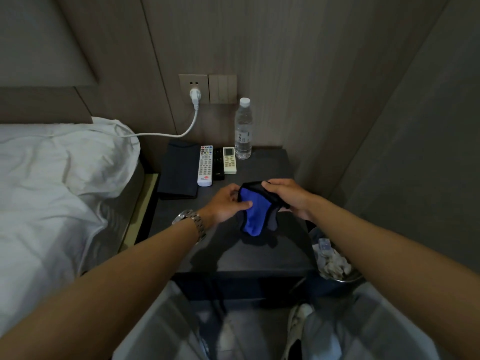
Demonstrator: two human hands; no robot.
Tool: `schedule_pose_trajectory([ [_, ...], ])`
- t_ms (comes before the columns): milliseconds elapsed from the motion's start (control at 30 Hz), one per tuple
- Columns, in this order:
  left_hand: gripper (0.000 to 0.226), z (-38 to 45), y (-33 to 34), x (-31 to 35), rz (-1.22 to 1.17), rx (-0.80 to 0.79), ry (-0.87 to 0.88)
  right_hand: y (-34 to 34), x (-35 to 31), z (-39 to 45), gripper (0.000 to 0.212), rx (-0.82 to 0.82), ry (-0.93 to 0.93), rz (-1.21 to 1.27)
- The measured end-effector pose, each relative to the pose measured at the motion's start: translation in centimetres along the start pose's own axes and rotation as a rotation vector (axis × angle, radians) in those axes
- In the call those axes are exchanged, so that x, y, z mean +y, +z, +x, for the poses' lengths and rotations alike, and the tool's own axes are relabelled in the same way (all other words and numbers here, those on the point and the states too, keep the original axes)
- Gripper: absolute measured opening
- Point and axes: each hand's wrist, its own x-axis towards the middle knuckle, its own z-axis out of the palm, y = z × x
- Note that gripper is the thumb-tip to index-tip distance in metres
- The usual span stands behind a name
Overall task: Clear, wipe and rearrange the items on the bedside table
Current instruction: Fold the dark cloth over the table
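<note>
A blue cloth with a black edge (253, 214) hangs just above the dark bedside table (233, 258), held from both sides. My left hand (226, 203) pinches its left side and my right hand (288, 197) grips its upper right edge. At the back of the table lie a dark folder (179, 170), a white remote (205, 165), a black remote (218, 165) and a small cream remote (229, 160), side by side. A clear water bottle (243, 129) stands upright behind them by the wall.
A bed with white bedding (52, 178) borders the table on the left. A white plug and cable (194, 100) run from the wall socket toward the bed. A waste bin with crumpled paper (332, 263) stands at the table's right.
</note>
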Motion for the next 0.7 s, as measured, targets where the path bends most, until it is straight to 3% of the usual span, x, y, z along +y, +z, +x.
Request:
schedule_pose_trajectory([
  [167,0.027,-2.7,0.2,0.2,0.210,0.072,0.015,-0.6,-2.0,-2.9,0.026,0.014,-0.077,-0.132],
  [300,0.024,-5.7,1.2,2.7,-0.044,0.083,-0.031,-0.7,-3.8,-4.8,0.020,-0.015,-0.216,-0.303],
  [367,0.015,-6.3,1.7,3.7,-0.063,0.044,0.024,-0.8,-4.5,-5.6,0.019,-0.058,-0.256,-0.339],
  [500,0.040,-7.4,2.0,4.2,0.071,-0.075,0.172,-1.3,-6.5,-7.2,0.018,-0.179,-0.336,-0.450],
  [600,0.021,-7.8,2.3,4.4,0.267,-0.042,0.246,-2.0,-7.5,-8.0,0.020,-0.249,-0.355,-0.474],
  [700,0.020,-7.9,2.4,4.7,0.337,-0.003,0.251,-2.9,-8.3,-8.6,0.029,-0.272,-0.406,-0.553],
])
